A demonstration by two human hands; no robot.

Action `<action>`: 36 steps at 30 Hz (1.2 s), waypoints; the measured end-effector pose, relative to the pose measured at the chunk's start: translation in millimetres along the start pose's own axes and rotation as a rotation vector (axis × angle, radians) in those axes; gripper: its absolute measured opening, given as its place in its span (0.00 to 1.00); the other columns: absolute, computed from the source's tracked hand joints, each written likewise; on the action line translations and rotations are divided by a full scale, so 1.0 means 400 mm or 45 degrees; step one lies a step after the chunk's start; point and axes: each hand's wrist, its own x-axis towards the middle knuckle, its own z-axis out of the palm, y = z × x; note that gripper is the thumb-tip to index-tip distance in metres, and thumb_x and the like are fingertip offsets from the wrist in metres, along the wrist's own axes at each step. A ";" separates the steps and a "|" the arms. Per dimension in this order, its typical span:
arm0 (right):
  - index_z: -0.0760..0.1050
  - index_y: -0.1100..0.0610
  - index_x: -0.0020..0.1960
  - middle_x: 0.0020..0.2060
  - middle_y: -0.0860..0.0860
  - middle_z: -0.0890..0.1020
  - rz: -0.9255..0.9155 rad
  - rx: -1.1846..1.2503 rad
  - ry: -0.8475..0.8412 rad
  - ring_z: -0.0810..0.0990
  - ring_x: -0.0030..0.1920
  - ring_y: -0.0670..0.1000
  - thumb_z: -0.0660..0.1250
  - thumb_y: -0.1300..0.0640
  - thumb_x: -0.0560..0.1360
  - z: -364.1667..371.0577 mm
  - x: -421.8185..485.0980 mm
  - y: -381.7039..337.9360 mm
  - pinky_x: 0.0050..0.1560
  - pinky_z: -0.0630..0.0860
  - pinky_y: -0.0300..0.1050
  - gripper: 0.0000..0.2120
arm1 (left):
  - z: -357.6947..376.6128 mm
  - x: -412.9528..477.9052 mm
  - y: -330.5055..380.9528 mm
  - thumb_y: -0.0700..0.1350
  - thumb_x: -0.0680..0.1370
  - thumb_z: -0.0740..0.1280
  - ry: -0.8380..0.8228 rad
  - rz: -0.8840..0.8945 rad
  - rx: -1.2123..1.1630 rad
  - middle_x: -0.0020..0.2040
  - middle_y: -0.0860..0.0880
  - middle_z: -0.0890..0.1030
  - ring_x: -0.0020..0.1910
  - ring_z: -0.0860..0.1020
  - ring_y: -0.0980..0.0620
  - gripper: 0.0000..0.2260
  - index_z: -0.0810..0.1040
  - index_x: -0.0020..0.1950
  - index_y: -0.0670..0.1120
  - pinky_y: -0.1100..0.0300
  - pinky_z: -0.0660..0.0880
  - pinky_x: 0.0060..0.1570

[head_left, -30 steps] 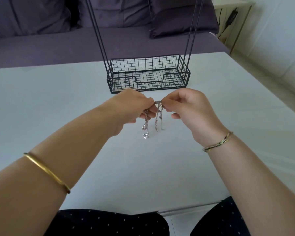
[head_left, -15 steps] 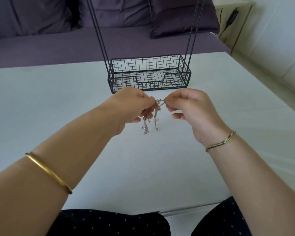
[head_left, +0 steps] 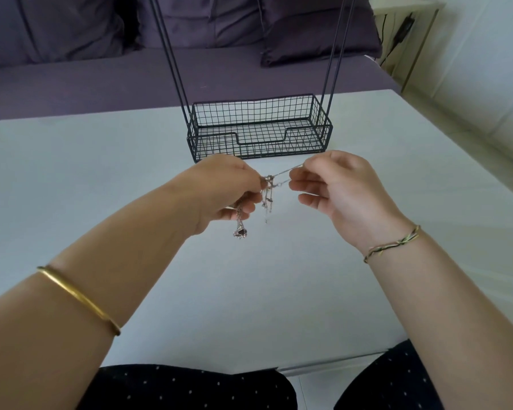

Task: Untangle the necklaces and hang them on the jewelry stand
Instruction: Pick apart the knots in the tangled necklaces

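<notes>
The left hand (head_left: 225, 190) pinched the knotted necklaces (head_left: 268, 184) in the air above the white table (head_left: 101, 173), a pendant (head_left: 240, 232) dangling beneath its curled fingers; the right hand (head_left: 338, 190) pinched thin strands drawn taut from the knot. The black wire jewelry stand (head_left: 259, 128) stood on the table just beyond both hands.

A white table (head_left: 71, 179) is lying before a purple sofa (head_left: 86, 84) bearing dark cushions (head_left: 317, 28). A pale wall (head_left: 486, 54) is running beyond its right edge, a light side table (head_left: 403, 2) standing beside the sofa.
</notes>
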 end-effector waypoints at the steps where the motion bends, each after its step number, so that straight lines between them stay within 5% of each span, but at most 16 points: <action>1: 0.71 0.57 0.38 0.32 0.51 0.82 0.024 0.041 0.000 0.81 0.34 0.49 0.60 0.64 0.77 0.000 0.001 0.001 0.36 0.75 0.41 0.10 | 0.000 0.001 0.002 0.36 0.77 0.63 0.011 -0.016 -0.018 0.34 0.47 0.78 0.27 0.73 0.54 0.05 0.77 0.43 0.42 0.55 0.78 0.45; 10: 0.68 0.58 0.37 0.25 0.51 0.70 0.240 0.544 -0.098 0.76 0.26 0.49 0.59 0.65 0.77 0.010 -0.001 -0.001 0.43 0.80 0.48 0.10 | 0.010 0.006 -0.002 0.35 0.78 0.62 0.006 -0.037 -0.083 0.40 0.45 0.80 0.27 0.76 0.54 0.06 0.75 0.43 0.41 0.55 0.80 0.41; 17: 0.75 0.59 0.41 0.28 0.51 0.68 0.158 0.063 -0.186 0.64 0.20 0.45 0.63 0.70 0.73 0.015 -0.006 0.008 0.38 0.78 0.43 0.08 | 0.006 0.003 0.004 0.33 0.77 0.59 0.026 -0.025 -0.275 0.35 0.47 0.79 0.24 0.73 0.55 0.10 0.74 0.40 0.44 0.61 0.78 0.32; 25: 0.79 0.58 0.39 0.27 0.49 0.67 0.072 -0.225 -0.182 0.61 0.19 0.44 0.69 0.63 0.73 0.014 -0.004 0.024 0.37 0.76 0.40 0.05 | 0.007 0.002 0.007 0.35 0.77 0.60 0.012 -0.035 -0.223 0.31 0.48 0.76 0.24 0.71 0.54 0.07 0.74 0.42 0.44 0.61 0.75 0.30; 31: 0.75 0.64 0.39 0.31 0.56 0.72 0.061 0.067 -0.086 0.61 0.19 0.46 0.63 0.68 0.76 0.024 -0.005 0.016 0.39 0.82 0.47 0.07 | 0.011 0.008 0.005 0.38 0.76 0.64 0.035 -0.019 -0.070 0.32 0.49 0.72 0.27 0.72 0.53 0.03 0.73 0.43 0.44 0.59 0.77 0.34; 36: 0.75 0.64 0.41 0.32 0.55 0.73 0.110 0.178 -0.043 0.61 0.22 0.46 0.63 0.67 0.76 0.015 -0.004 0.007 0.28 0.75 0.38 0.05 | 0.012 0.012 -0.003 0.40 0.77 0.65 0.040 0.013 0.011 0.30 0.51 0.70 0.25 0.73 0.56 0.03 0.78 0.48 0.46 0.63 0.76 0.30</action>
